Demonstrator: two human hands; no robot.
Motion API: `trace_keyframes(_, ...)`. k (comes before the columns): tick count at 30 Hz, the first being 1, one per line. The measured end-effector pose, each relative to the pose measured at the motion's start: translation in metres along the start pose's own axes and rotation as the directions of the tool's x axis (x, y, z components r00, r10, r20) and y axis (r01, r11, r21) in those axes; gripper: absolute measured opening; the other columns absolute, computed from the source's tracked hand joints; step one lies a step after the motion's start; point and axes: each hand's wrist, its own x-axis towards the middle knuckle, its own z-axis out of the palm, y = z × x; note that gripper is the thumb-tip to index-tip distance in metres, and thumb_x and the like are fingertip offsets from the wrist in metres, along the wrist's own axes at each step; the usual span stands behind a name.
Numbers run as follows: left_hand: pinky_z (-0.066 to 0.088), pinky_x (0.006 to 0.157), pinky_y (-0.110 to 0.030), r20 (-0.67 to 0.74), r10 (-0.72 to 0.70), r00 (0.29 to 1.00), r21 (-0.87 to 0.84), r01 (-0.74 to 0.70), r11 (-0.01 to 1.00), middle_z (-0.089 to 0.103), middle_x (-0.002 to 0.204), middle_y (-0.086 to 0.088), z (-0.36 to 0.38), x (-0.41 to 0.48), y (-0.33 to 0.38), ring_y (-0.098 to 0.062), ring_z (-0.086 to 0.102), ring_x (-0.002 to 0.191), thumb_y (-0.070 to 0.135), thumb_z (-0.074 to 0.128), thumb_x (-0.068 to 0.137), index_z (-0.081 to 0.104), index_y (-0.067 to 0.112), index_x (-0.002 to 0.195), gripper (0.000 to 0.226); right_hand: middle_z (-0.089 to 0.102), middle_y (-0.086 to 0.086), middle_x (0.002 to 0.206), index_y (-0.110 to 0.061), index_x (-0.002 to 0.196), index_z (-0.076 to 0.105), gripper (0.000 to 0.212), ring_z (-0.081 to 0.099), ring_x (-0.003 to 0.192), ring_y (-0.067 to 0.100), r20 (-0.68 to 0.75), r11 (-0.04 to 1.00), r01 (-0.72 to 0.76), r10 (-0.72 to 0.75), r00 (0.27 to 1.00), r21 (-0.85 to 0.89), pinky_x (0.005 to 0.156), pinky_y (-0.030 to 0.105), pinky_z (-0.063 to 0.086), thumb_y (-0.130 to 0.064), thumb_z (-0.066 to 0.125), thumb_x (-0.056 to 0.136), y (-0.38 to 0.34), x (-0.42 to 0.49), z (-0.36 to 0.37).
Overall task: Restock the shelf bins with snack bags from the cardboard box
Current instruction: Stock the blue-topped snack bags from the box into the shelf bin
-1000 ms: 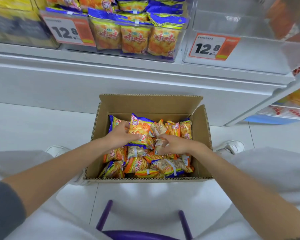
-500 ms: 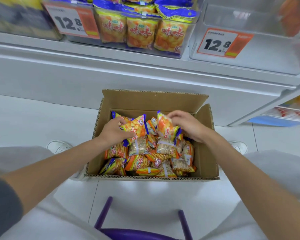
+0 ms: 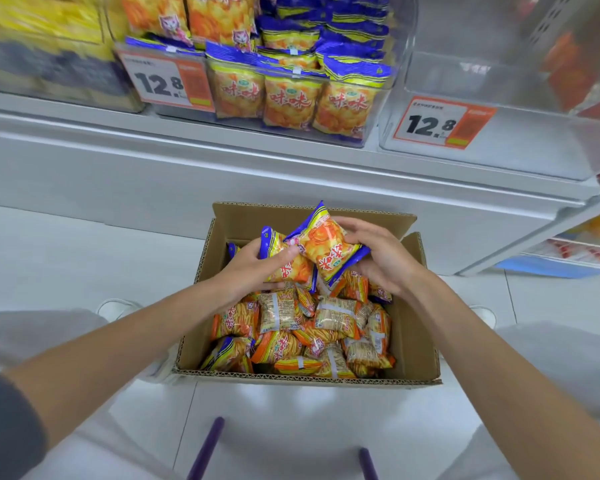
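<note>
On the far left, a clear bin on the shelf is holding blurry yellow bags. Next to it, a second clear bin is standing full of orange and blue snack bags, with a price tag reading 12.8 on its front.

Below, the left arm is reaching forward from the lower left, with a dark sleeve near the elbow. The left hand is hovering over the left part of the cardboard box, which is sitting on the white floor. Its grip is closing around one snack bag, thumb on top and fingers under it.

That bag is touching a second snack bag, which is tilting up with a blue corner pointing high. The right hand is gripping this second bag from the right side, fingers curling over the top edge and palm cupping it below. The right arm is stretching in from the lower right.

Both held bags are up above the pile, near the back of the box. Under the hands, many more loose bags are lying mixed up in the box.

To the right on the shelf, a third clear bin is showing another 12.8 tag.

Down low, two purple bars are poking into view.
</note>
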Motion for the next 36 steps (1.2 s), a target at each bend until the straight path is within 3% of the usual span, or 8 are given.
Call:
trace_keyframes(3,0.059,0.078,-0.028,-0.025,0.001,1.0,0.045,0.0,0.999,0.07,0.112,0.006,0.003,0.0,-0.001,-0.01,0.068,0.102,0.053,0.07,0.069,0.057,0.026,0.117,0.056,0.071,0.009,0.114,-0.018,0.117,0.064,0.036,0.064,0.111,0.027,0.003,1.0,-0.007,0.007,1.0,-0.01,0.094,0.041,0.054,0.0,0.039,0.098,0.0,0.001,0.002)
trace_keyframes(10,0.057,0.069,-0.02,-0.027,-0.07,0.997,0.183,0.074,0.98,0.07,0.105,0.004,0.0,0.004,0.002,-0.007,0.067,0.089,0.047,0.065,0.086,0.057,0.028,0.103,0.027,0.072,0.01,0.108,-0.016,0.111,0.068,0.033,0.069,0.098,0.023,0.016,0.998,-0.019,0.02,1.0,-0.067,0.082,0.037,0.058,-0.002,0.042,0.097,0.002,0.003,0.006)
trace_keyframes(14,0.054,0.068,-0.02,0.016,-0.101,0.995,0.237,0.094,0.967,0.065,0.108,0.003,-0.001,0.004,0.007,-0.008,0.065,0.088,0.042,0.077,0.075,0.05,0.023,0.117,0.054,0.065,0.001,0.08,-0.015,0.093,0.063,0.016,0.062,0.073,0.014,-0.109,0.935,-0.025,-0.014,0.994,-0.353,0.061,0.024,0.049,-0.021,0.05,0.099,0.003,0.006,0.006)
trace_keyframes(19,0.053,0.093,-0.034,0.01,-0.073,0.997,0.246,0.068,0.967,0.067,0.112,0.002,-0.006,0.005,0.009,-0.012,0.067,0.1,0.028,0.085,0.068,0.047,0.019,0.128,0.072,0.074,0.004,0.102,-0.015,0.111,0.067,0.053,0.07,0.098,0.018,0.012,0.927,-0.014,0.02,1.0,-0.376,0.09,0.034,0.053,-0.059,0.057,0.082,0.0,0.004,0.004)
trace_keyframes(23,0.053,0.091,-0.031,0.016,-0.047,0.999,0.183,0.044,0.982,0.072,0.107,-0.001,-0.011,0.006,0.012,-0.016,0.069,0.098,0.012,0.084,0.07,0.048,0.023,0.133,0.074,0.071,0.01,0.112,-0.013,0.123,0.063,0.041,0.068,0.105,0.025,0.076,0.955,0.002,0.022,0.997,-0.298,0.092,0.039,0.054,-0.011,0.072,0.083,-0.006,0.003,0.0)
trace_keyframes(26,0.051,0.094,-0.033,0.068,-0.053,0.996,0.16,0.041,0.986,0.072,0.106,-0.002,-0.013,0.005,0.018,-0.019,0.067,0.102,-0.001,0.077,0.076,0.047,0.019,0.139,0.072,0.073,0.008,0.107,-0.018,0.121,0.063,0.041,0.071,0.098,0.022,0.021,0.918,0.06,-0.057,0.998,-0.392,0.088,0.038,0.056,-0.01,0.074,0.083,-0.01,0.002,0.0)
trace_keyframes(31,0.048,0.099,-0.046,0.103,-0.101,0.99,0.054,0.096,0.994,0.071,0.108,0.006,-0.017,0.003,0.029,-0.015,0.064,0.108,0.018,0.058,0.096,0.059,0.026,0.118,0.023,0.072,-0.005,0.094,-0.018,0.099,0.067,0.021,0.07,0.084,0.004,0.058,0.839,0.17,-0.164,0.985,-0.518,0.07,0.016,0.052,-0.01,0.075,0.082,-0.025,-0.002,-0.002)
trace_keyframes(36,0.051,0.096,-0.046,0.232,-0.078,0.969,0.114,0.053,0.992,0.069,0.116,0.008,-0.01,-0.003,0.038,-0.011,0.065,0.109,0.053,0.062,0.083,0.052,0.032,0.127,0.05,0.07,-0.005,0.101,-0.024,0.111,0.068,0.037,0.067,0.089,0.006,0.132,0.703,0.263,-0.237,0.963,-0.661,0.076,0.019,0.053,-0.027,0.081,0.076,-0.025,-0.003,0.013)
